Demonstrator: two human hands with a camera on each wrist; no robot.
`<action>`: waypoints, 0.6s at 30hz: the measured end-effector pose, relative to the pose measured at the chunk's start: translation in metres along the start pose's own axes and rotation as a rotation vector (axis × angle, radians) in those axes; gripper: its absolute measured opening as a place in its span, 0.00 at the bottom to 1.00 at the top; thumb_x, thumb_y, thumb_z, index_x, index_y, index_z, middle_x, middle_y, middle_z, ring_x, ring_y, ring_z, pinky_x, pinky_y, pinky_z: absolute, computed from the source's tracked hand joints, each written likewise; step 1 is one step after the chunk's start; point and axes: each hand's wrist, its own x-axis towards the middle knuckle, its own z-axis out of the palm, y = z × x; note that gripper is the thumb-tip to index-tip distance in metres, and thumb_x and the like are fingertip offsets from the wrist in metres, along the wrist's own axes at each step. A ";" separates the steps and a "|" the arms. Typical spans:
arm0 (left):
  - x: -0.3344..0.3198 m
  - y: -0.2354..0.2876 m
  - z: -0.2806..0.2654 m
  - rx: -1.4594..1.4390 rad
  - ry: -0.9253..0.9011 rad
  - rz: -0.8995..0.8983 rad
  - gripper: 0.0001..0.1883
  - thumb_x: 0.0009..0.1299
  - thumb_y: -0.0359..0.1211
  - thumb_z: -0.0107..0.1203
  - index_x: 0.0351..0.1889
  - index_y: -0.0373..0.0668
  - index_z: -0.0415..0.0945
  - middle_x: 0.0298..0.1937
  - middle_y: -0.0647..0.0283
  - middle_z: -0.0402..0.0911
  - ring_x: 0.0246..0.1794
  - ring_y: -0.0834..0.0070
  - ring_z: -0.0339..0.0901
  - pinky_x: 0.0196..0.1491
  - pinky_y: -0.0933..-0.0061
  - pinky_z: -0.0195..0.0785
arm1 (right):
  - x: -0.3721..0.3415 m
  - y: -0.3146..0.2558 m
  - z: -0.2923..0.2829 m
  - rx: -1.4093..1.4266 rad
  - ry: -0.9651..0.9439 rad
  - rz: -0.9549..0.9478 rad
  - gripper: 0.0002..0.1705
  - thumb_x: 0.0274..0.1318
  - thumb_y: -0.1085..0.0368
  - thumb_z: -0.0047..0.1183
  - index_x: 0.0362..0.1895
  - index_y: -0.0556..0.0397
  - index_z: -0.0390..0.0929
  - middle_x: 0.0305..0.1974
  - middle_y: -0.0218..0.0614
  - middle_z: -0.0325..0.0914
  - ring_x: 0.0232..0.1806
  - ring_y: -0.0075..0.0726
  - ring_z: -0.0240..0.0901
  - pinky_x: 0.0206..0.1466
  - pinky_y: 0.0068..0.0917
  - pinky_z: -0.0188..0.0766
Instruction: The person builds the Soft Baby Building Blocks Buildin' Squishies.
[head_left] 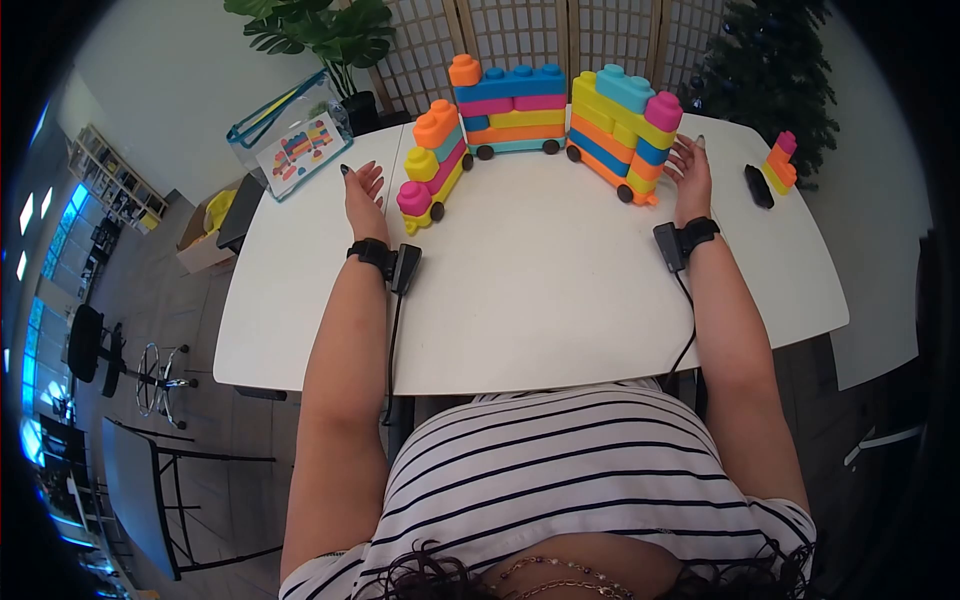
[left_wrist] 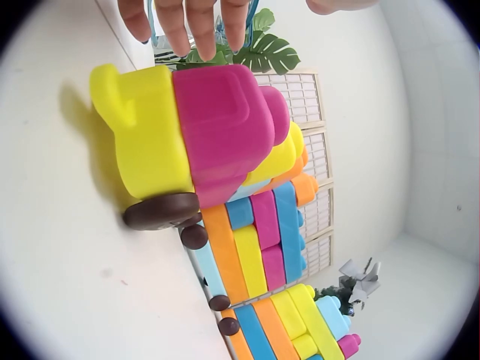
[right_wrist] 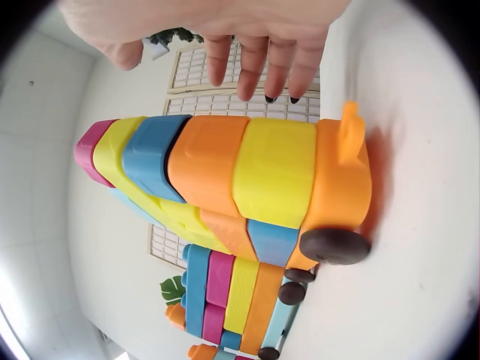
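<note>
Three wheeled toy-block train cars stand in an arc at the table's far side. The left car [head_left: 436, 168] has a yellow base with magenta, yellow and orange blocks stepping upward. Tall layers of blocks sit on the middle car's light-blue base [head_left: 518, 146]. The right car [head_left: 622, 140], on an orange base, is topped by light-blue and magenta blocks. My left hand [head_left: 366, 203] is just left of the left car, fingers loosely extended and holding nothing. Beside the right car's outer end is my right hand [head_left: 690, 180], its fingers [right_wrist: 255, 66] relaxed and empty.
A clear zip bag [head_left: 300, 145] with a picture card stands at the table's left. At the right lie a black object [head_left: 759, 187] and a small block stack [head_left: 780, 165]. A potted plant [head_left: 345, 45] and a lattice screen [head_left: 520, 35] stand behind the table [head_left: 520, 300].
</note>
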 end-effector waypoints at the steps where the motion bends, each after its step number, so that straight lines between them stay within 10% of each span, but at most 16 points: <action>1: 0.001 -0.001 0.000 0.000 0.000 0.000 0.38 0.84 0.65 0.30 0.69 0.48 0.79 0.68 0.61 0.82 0.68 0.69 0.75 0.71 0.56 0.57 | 0.004 0.001 -0.004 0.012 0.027 -0.037 0.36 0.79 0.35 0.40 0.69 0.51 0.73 0.62 0.40 0.80 0.63 0.38 0.74 0.66 0.38 0.70; 5: 0.001 -0.003 0.000 -0.001 -0.015 -0.005 0.38 0.85 0.64 0.30 0.69 0.48 0.79 0.68 0.62 0.82 0.68 0.69 0.74 0.71 0.57 0.57 | 0.031 -0.009 -0.041 0.015 0.267 -0.259 0.32 0.76 0.41 0.50 0.67 0.52 0.74 0.62 0.41 0.80 0.60 0.37 0.77 0.63 0.36 0.73; 11: 0.003 -0.005 -0.001 -0.003 -0.039 -0.033 0.37 0.85 0.64 0.29 0.69 0.50 0.79 0.70 0.64 0.81 0.70 0.70 0.72 0.73 0.58 0.56 | 0.060 -0.017 -0.162 -1.142 0.954 -0.307 0.33 0.57 0.42 0.70 0.62 0.45 0.83 0.56 0.41 0.87 0.64 0.43 0.80 0.72 0.39 0.64; 15: -0.003 0.000 0.002 0.012 -0.050 -0.053 0.37 0.85 0.64 0.28 0.70 0.52 0.78 0.72 0.65 0.80 0.72 0.71 0.71 0.74 0.59 0.55 | 0.070 -0.007 -0.201 -1.340 0.788 0.180 0.41 0.50 0.34 0.70 0.69 0.26 0.81 0.61 0.38 0.87 0.67 0.45 0.78 0.78 0.39 0.59; 18: -0.002 -0.001 0.002 0.021 -0.052 -0.058 0.37 0.85 0.64 0.28 0.70 0.52 0.78 0.72 0.65 0.80 0.73 0.71 0.71 0.74 0.59 0.55 | 0.084 0.003 -0.215 -1.396 0.673 0.186 0.40 0.51 0.32 0.68 0.70 0.17 0.79 0.64 0.33 0.85 0.67 0.44 0.79 0.75 0.41 0.65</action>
